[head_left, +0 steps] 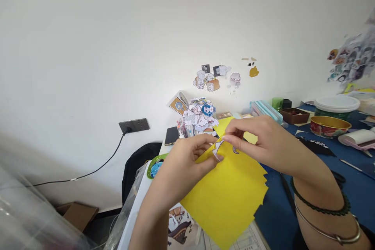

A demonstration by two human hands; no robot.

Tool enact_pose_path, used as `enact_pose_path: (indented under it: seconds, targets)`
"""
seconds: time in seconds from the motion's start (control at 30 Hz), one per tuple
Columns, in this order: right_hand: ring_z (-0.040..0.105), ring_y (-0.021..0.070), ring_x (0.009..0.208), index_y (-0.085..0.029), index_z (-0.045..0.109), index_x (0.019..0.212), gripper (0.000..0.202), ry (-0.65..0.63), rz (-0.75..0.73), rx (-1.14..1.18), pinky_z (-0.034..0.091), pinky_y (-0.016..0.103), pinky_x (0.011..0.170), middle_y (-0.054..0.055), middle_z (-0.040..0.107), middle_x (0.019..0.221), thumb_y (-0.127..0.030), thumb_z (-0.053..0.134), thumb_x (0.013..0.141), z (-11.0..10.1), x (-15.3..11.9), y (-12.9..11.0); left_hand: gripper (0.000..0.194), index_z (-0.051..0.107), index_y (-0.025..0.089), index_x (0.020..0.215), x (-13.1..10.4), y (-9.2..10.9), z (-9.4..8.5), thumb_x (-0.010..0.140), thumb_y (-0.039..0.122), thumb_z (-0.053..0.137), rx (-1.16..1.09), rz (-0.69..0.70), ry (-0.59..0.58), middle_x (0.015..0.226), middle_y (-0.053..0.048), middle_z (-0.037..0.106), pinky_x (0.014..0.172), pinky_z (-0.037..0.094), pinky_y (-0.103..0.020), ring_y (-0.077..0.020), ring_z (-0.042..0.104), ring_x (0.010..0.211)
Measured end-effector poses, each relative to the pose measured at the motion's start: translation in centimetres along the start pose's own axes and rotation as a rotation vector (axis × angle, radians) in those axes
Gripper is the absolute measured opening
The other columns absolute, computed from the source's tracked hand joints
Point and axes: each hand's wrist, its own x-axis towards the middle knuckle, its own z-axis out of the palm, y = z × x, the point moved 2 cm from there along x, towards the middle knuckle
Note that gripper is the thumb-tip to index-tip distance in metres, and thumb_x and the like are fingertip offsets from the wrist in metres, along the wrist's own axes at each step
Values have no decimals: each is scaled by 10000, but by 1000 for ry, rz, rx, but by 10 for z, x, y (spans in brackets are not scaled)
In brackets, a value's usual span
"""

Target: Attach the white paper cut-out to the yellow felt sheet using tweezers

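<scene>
A yellow paper sheet [228,195] with a jagged right edge is held up at an angle in front of me. My left hand [190,160] grips its upper left edge, thumb in front and fingers partly hidden behind. Under that thumb lies a small white paper cut-out [217,149] with a dark outline. My right hand [258,144] pinches the top of the sheet between thumb and forefinger, close to the left fingertips. A small grey curved piece [235,150] shows on the yellow surface below the right thumb. Whether the right fingertips also hold the cut-out, I cannot tell.
Paper character cut-outs [202,115] stand against the wall behind my hands. To the right on the blue table top [272,207] are a red round tin [330,126], a white-lidded tub [336,104] and a brown box [294,116]. A green tray [152,166] sits at left.
</scene>
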Motion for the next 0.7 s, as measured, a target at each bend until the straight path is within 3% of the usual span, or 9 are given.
enact_pose_path:
  seconds: [0.23,0.4,0.7]
  targets:
    - [493,85,571,-202,587,758,189,-16,-12,-11,324,239,581,-46,592,647,-253,485,909,0,-2,0,267,644,273,1069,1,0,0,810,255,581,28,26,-43,843,18,689,619,439,-231,-134,574,702]
    - [518,102,600,-203,594,791,175,-30,-5,-28,327,246,579,-31,606,673,-253,476,910,2,-3,1,320,603,301,1130,-2,1,0,814,257,584,108,43,-26,763,47,649,580,390,-217,-108,496,622]
    - [529,122,609,-203,593,757,186,-71,87,-55,347,259,580,-18,619,678,-301,506,888,2,-4,3,328,598,323,1095,-2,3,2,801,181,569,239,34,-17,787,69,667,615,400,-220,-109,540,650]
